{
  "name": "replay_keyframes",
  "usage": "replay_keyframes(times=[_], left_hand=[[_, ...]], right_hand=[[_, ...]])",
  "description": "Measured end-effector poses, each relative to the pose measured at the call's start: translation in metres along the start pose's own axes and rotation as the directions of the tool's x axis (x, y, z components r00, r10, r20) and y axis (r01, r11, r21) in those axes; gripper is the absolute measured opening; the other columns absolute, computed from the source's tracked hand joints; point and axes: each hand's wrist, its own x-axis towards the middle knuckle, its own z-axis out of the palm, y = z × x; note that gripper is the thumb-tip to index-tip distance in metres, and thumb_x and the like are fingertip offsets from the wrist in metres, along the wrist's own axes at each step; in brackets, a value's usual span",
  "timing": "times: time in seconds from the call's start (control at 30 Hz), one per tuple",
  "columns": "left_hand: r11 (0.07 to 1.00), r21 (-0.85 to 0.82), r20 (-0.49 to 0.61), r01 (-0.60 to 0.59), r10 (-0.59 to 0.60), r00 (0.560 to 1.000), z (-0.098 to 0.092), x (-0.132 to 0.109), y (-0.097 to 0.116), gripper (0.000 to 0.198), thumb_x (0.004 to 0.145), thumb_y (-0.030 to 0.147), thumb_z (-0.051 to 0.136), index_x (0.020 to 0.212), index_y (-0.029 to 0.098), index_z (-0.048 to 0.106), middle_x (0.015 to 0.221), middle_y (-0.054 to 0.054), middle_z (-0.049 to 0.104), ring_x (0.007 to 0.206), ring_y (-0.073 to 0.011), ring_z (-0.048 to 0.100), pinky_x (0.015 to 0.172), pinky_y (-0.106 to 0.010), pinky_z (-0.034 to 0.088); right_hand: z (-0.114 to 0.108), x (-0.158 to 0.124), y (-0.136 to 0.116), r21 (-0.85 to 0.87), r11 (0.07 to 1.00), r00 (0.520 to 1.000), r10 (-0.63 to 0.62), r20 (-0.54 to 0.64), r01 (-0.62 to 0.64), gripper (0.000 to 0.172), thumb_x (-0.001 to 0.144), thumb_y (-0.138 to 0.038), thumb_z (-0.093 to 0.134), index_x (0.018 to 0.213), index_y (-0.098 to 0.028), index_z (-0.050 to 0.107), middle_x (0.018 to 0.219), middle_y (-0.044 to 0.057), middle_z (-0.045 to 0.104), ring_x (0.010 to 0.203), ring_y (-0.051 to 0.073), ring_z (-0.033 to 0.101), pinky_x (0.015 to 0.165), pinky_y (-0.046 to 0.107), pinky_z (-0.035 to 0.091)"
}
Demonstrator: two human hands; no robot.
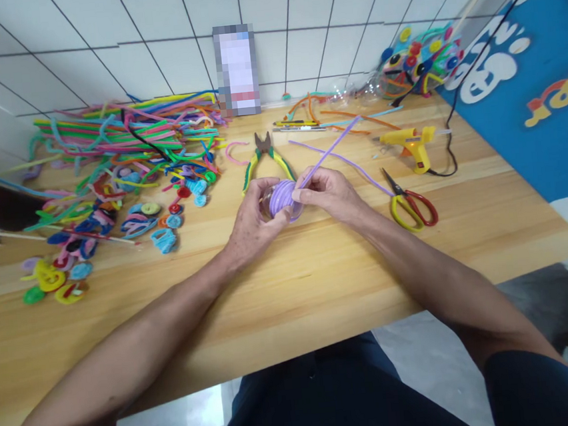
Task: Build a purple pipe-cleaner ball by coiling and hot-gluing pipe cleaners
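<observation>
Between my hands is a clear ball [265,208] largely covered by coils of purple pipe cleaner [282,197]. My left hand [259,217] is closed around the ball's left side, its thumb resting along the lower coils. At the right of the coils, my right hand [326,194] pinches the pipe cleaner, whose free end sticks up and to the right. Just behind the ball lie pliers [265,153] with green and yellow handles, jaws pointing away from me. Another purple pipe cleaner [346,160] lies loose behind my right hand.
Scissors [408,204] and a yellow glue gun [412,144] with a black cord lie on the right. Piled pipe cleaners [126,138] and small coiled pieces [49,274] cover the left. A phone [237,70] leans on the tiled wall. Clear balls [341,90] sit at the back.
</observation>
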Motion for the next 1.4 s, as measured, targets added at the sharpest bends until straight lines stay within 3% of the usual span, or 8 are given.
replay_keyframes(times=[0.23, 0.47, 1.03, 1.4], left_hand=[[0.998, 0.062, -0.044, -0.023, 0.025, 0.999, 0.0, -0.002, -0.009, 0.053, 0.092, 0.033, 0.076, 0.139, 0.026, 0.053, 0.14, -0.011, 0.065, 0.127, -0.0231, 0.069, 0.108, -0.042, 0.062], [0.99, 0.12, -0.037, -0.071, 0.076, 0.996, -0.001, 0.0, -0.008, 0.047, 0.091, 0.03, 0.073, 0.135, 0.026, 0.058, 0.135, -0.009, 0.065, 0.129, -0.0246, 0.066, 0.11, -0.045, 0.06], [0.997, 0.061, -0.05, -0.05, 0.053, 0.997, 0.0, -0.001, -0.013, 0.05, 0.09, 0.026, 0.074, 0.138, 0.026, 0.057, 0.136, -0.01, 0.065, 0.127, -0.0241, 0.067, 0.11, -0.043, 0.06], [0.999, -0.029, -0.029, -0.016, 0.015, 0.999, -0.002, 0.002, -0.014, 0.049, 0.093, 0.034, 0.078, 0.137, 0.026, 0.057, 0.134, -0.008, 0.068, 0.121, -0.0222, 0.069, 0.106, -0.039, 0.061]], right_hand=[[-0.002, 0.001, 0.001, 0.033, 0.999, 0.999, 0.012, -0.036, -0.01, 0.031, 0.069, -0.04, 0.091, 0.083, -0.022, 0.07, 0.079, -0.001, 0.071, 0.077, 0.016, 0.062, 0.074, 0.03, 0.052], [0.0, 0.001, 0.002, 0.027, 1.0, 0.999, -0.004, -0.038, 0.005, 0.027, 0.071, -0.039, 0.089, 0.081, -0.022, 0.07, 0.078, -0.002, 0.07, 0.076, 0.016, 0.061, 0.073, 0.03, 0.051], [0.002, 0.001, 0.002, 0.026, 1.0, 0.999, -0.007, -0.042, 0.008, 0.026, 0.071, -0.038, 0.088, 0.078, -0.021, 0.069, 0.075, -0.002, 0.069, 0.075, 0.015, 0.061, 0.073, 0.03, 0.05], [0.003, 0.001, 0.004, 0.024, 1.0, 0.998, -0.003, -0.055, 0.004, 0.028, 0.072, -0.041, 0.087, 0.08, -0.021, 0.069, 0.078, -0.001, 0.071, 0.076, 0.016, 0.063, 0.073, 0.031, 0.052]])
